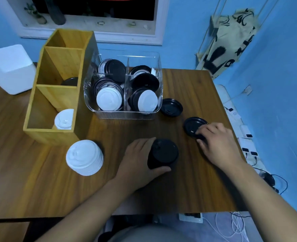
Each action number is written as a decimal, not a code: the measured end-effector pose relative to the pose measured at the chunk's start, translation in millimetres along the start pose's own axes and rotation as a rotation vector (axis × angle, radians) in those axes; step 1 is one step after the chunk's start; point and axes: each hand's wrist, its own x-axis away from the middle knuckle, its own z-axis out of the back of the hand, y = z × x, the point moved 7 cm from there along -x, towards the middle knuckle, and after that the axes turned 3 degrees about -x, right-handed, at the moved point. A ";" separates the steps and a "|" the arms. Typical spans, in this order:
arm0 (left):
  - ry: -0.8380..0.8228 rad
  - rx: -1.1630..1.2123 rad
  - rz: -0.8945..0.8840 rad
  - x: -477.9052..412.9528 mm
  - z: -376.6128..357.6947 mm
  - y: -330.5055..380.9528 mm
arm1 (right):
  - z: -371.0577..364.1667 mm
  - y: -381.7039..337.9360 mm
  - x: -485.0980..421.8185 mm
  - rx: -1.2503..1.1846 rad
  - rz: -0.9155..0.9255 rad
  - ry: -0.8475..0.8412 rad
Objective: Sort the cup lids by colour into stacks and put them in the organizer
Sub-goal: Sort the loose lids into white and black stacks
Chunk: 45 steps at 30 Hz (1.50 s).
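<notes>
My left hand (137,158) grips a stack of black lids (163,152) standing on the wooden table (39,180). My right hand (217,142) pinches the near edge of a single black lid (192,124) lying flat on the table. Another black lid (171,107) lies beside the clear bin (123,114), which holds several mixed black and white lids. A stack of white lids (84,157) stands at the front left. The yellow wooden organizer (53,95) has white lids (63,119) in its near compartment and black lids (70,82) in the middle one.
A white foam box (9,67) sits at the far left. The table's right edge runs close behind my right hand, with power strips and cables (245,137) on the floor beyond. A blue wall and a window sill lie behind the bin.
</notes>
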 end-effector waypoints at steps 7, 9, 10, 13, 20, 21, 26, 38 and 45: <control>0.023 0.019 0.036 -13.9 -3.8 4.3 | 35.3 2.8 -1.4 -0.652 0.074 -0.096; 0.033 0.032 0.040 -14.3 -4.0 3.3 | 31.3 1.2 -6.7 -0.745 0.043 -0.241; 0.034 0.038 0.042 -14.7 -4.3 3.1 | 24.4 0.9 -10.2 -0.734 0.030 -0.328; 0.028 0.043 0.045 -14.5 -4.2 3.8 | -4.7 2.0 -20.5 -0.673 -0.017 -0.490; 0.025 0.023 0.047 -13.7 -3.4 5.0 | -8.3 10.4 -16.2 -0.384 -0.052 -0.266; 0.024 0.022 0.047 -13.7 -3.4 5.1 | -6.6 11.9 -8.3 -0.365 -0.061 -0.254; 0.027 0.041 0.046 -13.5 -4.2 5.4 | -15.1 19.5 23.1 -0.338 -0.072 -0.193; 0.033 0.051 0.059 -14.6 -5.3 3.9 | 14.8 -21.7 4.2 -0.657 0.030 -0.114; 0.026 0.061 0.075 -15.5 -6.5 1.4 | 8.2 -71.1 -12.6 -0.624 0.215 -0.289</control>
